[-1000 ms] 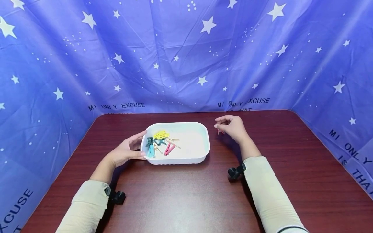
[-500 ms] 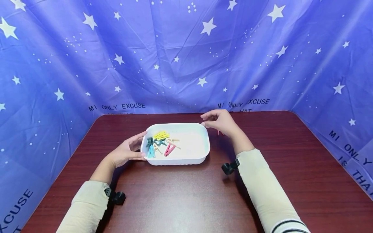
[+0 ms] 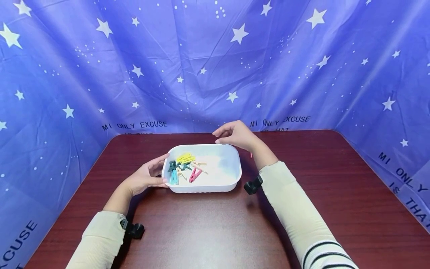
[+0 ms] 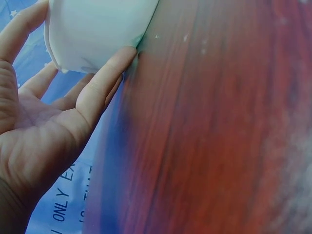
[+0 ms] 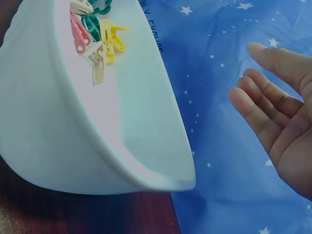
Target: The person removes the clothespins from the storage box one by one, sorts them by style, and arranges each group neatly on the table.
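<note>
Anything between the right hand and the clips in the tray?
The white tray's far rim appears to lie between the right hand and the clips; whether the hand clears it, I can't tell. Nothing visible covers the tray.

Bright head view, glare on table (image 3: 208, 231), dimmer, softer wrist views

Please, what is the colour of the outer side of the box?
The box is white outside; the right wrist view shows this best.
</note>
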### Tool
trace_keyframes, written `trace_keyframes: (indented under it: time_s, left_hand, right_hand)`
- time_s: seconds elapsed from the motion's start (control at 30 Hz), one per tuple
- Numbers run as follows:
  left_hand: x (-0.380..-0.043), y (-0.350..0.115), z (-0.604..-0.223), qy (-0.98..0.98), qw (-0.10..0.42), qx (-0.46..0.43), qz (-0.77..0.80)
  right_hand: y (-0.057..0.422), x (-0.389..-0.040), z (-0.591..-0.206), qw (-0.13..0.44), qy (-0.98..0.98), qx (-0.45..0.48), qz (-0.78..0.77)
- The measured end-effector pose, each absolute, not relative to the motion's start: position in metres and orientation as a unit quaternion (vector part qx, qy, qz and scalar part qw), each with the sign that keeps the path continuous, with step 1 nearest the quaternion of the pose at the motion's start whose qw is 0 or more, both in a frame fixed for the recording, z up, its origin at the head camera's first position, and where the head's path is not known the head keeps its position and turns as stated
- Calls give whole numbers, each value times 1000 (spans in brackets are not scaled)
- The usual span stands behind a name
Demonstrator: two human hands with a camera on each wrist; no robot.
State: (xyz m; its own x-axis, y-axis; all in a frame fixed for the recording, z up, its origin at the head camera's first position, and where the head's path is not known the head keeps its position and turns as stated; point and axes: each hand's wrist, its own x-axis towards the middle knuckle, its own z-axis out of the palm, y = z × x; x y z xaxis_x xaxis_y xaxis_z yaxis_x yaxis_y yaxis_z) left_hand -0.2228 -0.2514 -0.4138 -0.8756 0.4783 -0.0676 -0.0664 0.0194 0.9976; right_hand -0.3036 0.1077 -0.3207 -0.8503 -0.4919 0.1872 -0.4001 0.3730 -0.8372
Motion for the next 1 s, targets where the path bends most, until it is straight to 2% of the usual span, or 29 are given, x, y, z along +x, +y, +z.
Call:
trace_keyframes:
  time_s: [0.4, 0.83, 1.0]
  left_hand:
    - [-223, -253, -413, 685, 196, 152, 685]
    - [-223, -253, -414, 690, 193, 161, 679]
    - [-224, -253, -415, 688, 194, 164, 680]
  right_hand:
    - [66, -316, -319, 101, 832, -351, -417]
    - [31, -331, -329, 164, 840, -380, -351]
    - [21, -336, -335, 170, 842, -381, -343]
